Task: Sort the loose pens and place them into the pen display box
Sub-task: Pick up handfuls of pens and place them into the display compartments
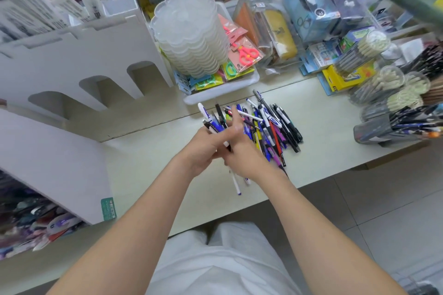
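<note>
Pale counter (330, 112): heap of coloured plastic pens (273, 127) is judged unsorted; small pen bundle (213, 118) is clenched by left hand (203, 148), right hand (242, 158) fingers unclear. White arched-slot display box (96, 93) seen unfilled.

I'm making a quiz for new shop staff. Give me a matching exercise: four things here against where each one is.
Things:
1 loose pens
2 stack of scalloped trays
3 pink scissors
4 white display box

Places:
A at the left of the counter, with arched slots
B behind the pens, centre
C heaped on the counter
D in a pack, right of the trays

Pairs: 1-C; 2-B; 3-D; 4-A
</note>
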{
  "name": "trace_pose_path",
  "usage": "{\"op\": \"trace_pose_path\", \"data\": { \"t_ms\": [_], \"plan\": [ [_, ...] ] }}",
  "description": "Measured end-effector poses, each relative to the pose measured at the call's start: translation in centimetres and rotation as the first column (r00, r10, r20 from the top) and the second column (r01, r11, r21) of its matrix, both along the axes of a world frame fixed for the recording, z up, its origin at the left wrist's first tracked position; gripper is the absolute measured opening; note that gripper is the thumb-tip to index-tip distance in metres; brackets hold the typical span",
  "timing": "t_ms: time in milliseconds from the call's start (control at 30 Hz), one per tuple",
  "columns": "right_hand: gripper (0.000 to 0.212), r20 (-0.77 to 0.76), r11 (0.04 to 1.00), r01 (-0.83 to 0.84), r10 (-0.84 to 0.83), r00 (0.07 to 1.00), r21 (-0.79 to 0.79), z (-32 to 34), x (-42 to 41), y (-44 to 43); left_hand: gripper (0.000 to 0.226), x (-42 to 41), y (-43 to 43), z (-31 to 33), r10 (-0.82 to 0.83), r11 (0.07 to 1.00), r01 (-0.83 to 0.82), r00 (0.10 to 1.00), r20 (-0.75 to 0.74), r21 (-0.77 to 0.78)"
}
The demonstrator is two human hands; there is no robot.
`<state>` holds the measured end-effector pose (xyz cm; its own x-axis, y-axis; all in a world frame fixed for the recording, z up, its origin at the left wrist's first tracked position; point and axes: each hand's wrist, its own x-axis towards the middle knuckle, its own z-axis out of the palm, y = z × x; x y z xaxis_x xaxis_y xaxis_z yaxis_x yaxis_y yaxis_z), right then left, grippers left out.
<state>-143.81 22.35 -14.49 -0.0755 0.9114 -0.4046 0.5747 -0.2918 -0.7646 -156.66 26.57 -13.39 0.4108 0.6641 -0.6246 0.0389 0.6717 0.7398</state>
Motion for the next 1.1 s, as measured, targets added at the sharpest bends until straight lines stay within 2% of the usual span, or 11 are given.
{"op": "trace_pose_path", "data": {
  "t_ms": [100, 233, 467, 667, 733, 833, 900, 967, 1000, 1033, 1100],
  "plan": [
    [0.117, -0.199, 0.992, 0.096, -0.109, 0.974, -0.077, 2.6, -0.9, -1.0, 0.031, -0.3, -0.6, 0.4, 0.030, 0.998, -0.029, 0.999, 0.013, -0.058],
    [0.134, -0.283, 0.948, 0.202, -0.269, 0.920, -0.246, 3.2, -1.4, -1.4, 0.031, -1.0, -1.6, 0.9, 0.058, 0.985, -0.054, 0.998, 0.021, -0.164],
    [0.139, -0.509, 0.873, 0.101, -0.368, 0.778, -0.478, 3.5, -2.0, -1.0, 0.028, -2.2, -2.4, 1.0, 0.302, 0.911, -0.301, 0.952, -0.041, -0.280],
    [0.116, -0.529, 0.873, 0.226, -0.448, 0.721, -0.432, 4.7, -2.7, -0.8, 0.022, -2.9, -2.0, 2.7, 0.574, 0.784, -0.538, 0.818, 0.031, -0.308],
    [0.110, -0.462, 0.903, 0.263, -0.403, 0.790, -0.339, 5.8, -3.2, -1.0, 0.019, -2.9, -1.9, 2.8, 0.645, 0.733, -0.605, 0.764, 0.033, -0.311],
    [0.108, -0.234, 0.964, 0.247, -0.264, 0.936, -0.103, 6.7, -3.9, -1.0, 0.017, -3.0, -1.6, 3.1, 0.743, 0.648, -0.707, 0.669, 0.031, -0.284],
    [0.094, -0.224, 0.972, 0.230, -0.234, 0.946, -0.042, 7.0, -4.1, -0.8, 0.021, -3.1, -1.3, 3.9, 0.777, 0.618, -0.752, 0.629, 0.030, -0.228],
    [0.058, -0.403, 0.943, 0.304, -0.333, 0.853, -0.136, 7.5, -4.2, -0.5, 0.022, -3.1, -0.9, 4.8, 0.817, 0.574, -0.802, 0.575, 0.042, -0.166],
    [0.041, -0.500, 0.900, 0.357, -0.435, 0.749, -0.249, 7.6, -4.1, -0.5, 0.022, -3.2, -0.8, 5.2, 0.839, 0.543, -0.827, 0.539, 0.067, -0.148],
    [0.033, -0.551, 0.833, 0.402, -0.553, 0.626, -0.379, 7.4, -4.0, -0.6, 0.020, -3.2, -0.6, 5.6, 0.855, 0.519, -0.846, 0.510, 0.096, -0.127],
    [0.039, -0.543, 0.642, 0.423, -0.766, 0.343, -0.639, 6.6, -4.0, -1.2, 0.020, -3.3, -0.4, 6.4, 0.856, 0.511, -0.857, 0.501, 0.129, -0.066]
  ]
}}
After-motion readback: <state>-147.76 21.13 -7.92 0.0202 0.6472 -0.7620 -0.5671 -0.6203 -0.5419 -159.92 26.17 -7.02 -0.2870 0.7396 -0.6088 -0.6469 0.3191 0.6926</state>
